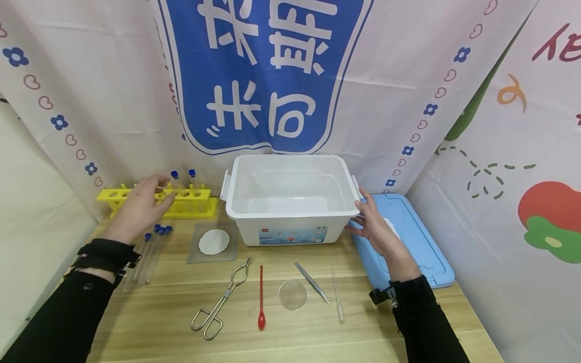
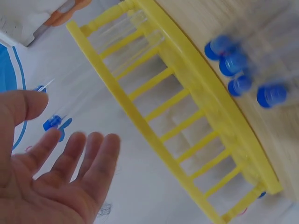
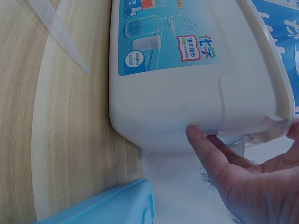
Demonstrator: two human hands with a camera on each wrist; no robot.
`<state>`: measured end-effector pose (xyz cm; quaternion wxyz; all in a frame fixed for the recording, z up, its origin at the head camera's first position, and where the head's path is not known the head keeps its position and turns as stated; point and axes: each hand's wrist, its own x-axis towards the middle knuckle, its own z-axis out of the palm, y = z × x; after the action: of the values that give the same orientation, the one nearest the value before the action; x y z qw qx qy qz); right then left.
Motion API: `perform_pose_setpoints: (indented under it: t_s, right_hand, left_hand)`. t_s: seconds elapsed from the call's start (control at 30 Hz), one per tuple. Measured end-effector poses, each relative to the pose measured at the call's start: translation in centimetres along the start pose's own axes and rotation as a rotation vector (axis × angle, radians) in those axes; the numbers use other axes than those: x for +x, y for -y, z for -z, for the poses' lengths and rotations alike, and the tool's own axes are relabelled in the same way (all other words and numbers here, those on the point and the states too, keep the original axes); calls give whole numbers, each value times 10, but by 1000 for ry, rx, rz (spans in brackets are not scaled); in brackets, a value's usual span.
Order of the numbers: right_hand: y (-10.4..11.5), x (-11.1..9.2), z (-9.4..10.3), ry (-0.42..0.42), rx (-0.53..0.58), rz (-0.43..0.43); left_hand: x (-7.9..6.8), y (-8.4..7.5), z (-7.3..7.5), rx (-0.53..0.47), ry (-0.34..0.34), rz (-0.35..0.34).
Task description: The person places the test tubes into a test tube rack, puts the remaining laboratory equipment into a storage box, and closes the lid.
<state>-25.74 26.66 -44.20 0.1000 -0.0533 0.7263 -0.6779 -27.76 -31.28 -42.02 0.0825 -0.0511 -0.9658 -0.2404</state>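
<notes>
My left hand (image 1: 140, 207) is over the yellow test tube rack (image 1: 192, 205), its fingers spread and holding nothing. In the left wrist view two blue-capped test tubes (image 2: 53, 122) stand in the rack near the fingertips. More blue-capped test tubes (image 1: 152, 252) lie on the table below that wrist. At the right end of the white plastic bin (image 1: 290, 222) is my right hand (image 1: 374, 222). Its extended fingers (image 3: 210, 151) touch the bin's side beneath the handle, and the thumb is up by the rim. A label covers part of the bin's front.
On the wooden table (image 1: 159, 327) lie crucible tongs (image 1: 222, 302), a red spoon (image 1: 261, 302), a round clear dish (image 1: 292, 295), tweezers (image 1: 312, 283) and a dropper (image 1: 338, 302). White round paper (image 1: 214, 242) rests on a grey square. A blue lid (image 1: 408, 242) lies right of the bin.
</notes>
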Motion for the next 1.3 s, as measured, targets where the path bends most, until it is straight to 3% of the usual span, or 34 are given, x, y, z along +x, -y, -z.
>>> perform_pose_setpoints:
  t_s: [0.33, 0.83, 1.3]
  right_hand:
    - [-1, 0, 0, 6, 3, 5]
    - [0, 0, 0, 4, 7, 2]
    - [-2, 2, 0, -8, 5, 9]
  left_hand:
    - [-11, 7, 8, 119, 166, -56]
    - [-26, 13, 11, 232, 254, -151]
    - [-35, 33, 5, 243, 349, -90]
